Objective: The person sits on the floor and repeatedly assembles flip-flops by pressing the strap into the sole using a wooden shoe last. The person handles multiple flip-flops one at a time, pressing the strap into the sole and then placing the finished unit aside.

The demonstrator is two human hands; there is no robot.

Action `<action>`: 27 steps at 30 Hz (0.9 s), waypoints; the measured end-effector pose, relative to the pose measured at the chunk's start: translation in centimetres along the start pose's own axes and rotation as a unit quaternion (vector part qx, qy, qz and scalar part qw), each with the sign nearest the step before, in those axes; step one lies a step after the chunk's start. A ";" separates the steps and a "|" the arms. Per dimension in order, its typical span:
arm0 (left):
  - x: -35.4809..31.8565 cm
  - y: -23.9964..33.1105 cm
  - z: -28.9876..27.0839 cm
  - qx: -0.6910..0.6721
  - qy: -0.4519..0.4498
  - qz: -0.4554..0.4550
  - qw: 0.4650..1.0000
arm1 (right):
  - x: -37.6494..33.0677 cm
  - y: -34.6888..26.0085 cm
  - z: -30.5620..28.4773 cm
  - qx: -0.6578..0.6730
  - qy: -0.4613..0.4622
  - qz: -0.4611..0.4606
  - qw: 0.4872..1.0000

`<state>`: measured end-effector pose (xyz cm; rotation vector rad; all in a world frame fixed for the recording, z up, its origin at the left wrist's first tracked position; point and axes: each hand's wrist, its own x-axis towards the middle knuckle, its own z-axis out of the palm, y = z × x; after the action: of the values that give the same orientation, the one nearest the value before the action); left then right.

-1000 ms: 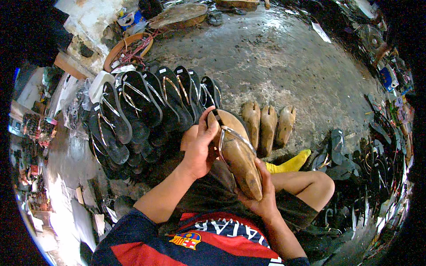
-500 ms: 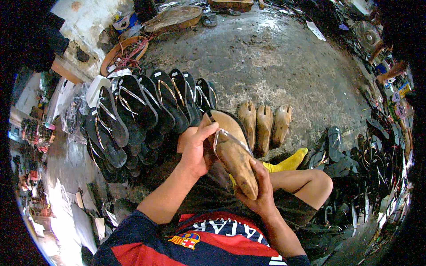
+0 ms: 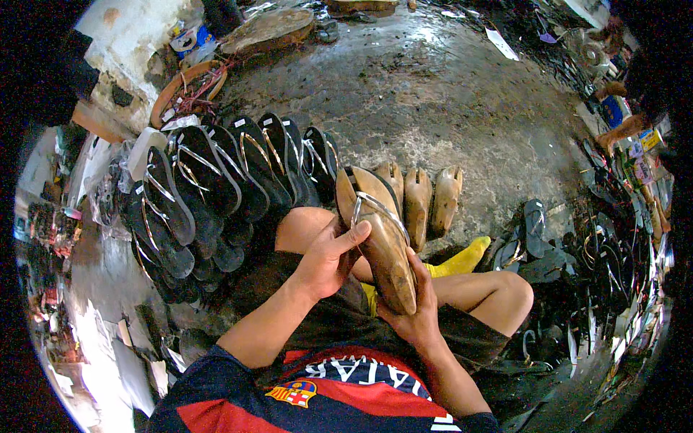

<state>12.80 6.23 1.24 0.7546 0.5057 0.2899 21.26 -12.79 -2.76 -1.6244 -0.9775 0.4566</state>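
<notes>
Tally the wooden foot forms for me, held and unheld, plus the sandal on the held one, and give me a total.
Unheld wooden foot forms: 3
Held wooden foot form: 1
Strapped sandal: 1
Total: 5

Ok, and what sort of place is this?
Probably a sandal-making workshop: the left hand and right hand hold a foot-shaped form with a silvery strap over it, three similar forms sit nearby, and black thong sandals stand in rows to the left.
</notes>
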 end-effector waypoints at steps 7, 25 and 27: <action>0.4 -1.6 -0.1 -0.001 0.043 0.029 0.999 | -0.3 -0.1 0.7 0.057 0.008 0.013 0.998; -0.2 -2.9 -1.8 -0.107 0.022 -0.083 0.990 | -0.1 0.6 0.3 -0.015 -0.008 0.000 1.000; 0.0 -3.1 -1.6 -0.117 0.040 -0.084 0.989 | -0.1 0.7 0.5 -0.008 0.003 0.005 1.000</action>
<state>12.17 5.00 -2.03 0.4708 0.5966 0.2187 21.11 -12.56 -3.53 -1.6455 -0.9716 0.4507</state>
